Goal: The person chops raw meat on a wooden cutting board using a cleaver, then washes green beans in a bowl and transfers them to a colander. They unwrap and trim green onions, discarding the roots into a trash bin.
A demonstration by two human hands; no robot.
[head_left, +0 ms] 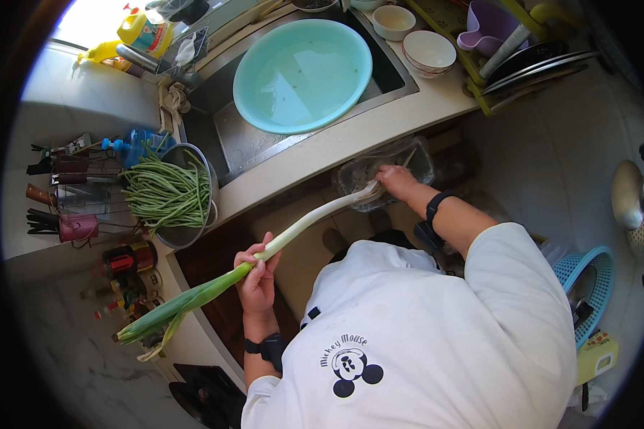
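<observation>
A long leek (304, 223) slants across in front of me, its green leaves at the lower left and its white end at the upper right. My left hand (257, 275) is wrapped around the stalk where white turns green. At the white end, my right hand (397, 182) is closed on the leek, with loose brownish skin beside the fingers. A thin pale strip sticks out past that hand; I cannot tell what it is. Below it is a bin lined with clear plastic (423, 171). Some of the leek's withered leaf tips hang down at the green end.
A turquoise basin (358, 86) of water stands in the steel sink (240, 146). Left of it, a metal bowl (213, 179) holds green beans (166, 193). Bowls (428, 51) and a dish rack (472, 86) are at right. The counter edge (300, 175) runs between me and the sink.
</observation>
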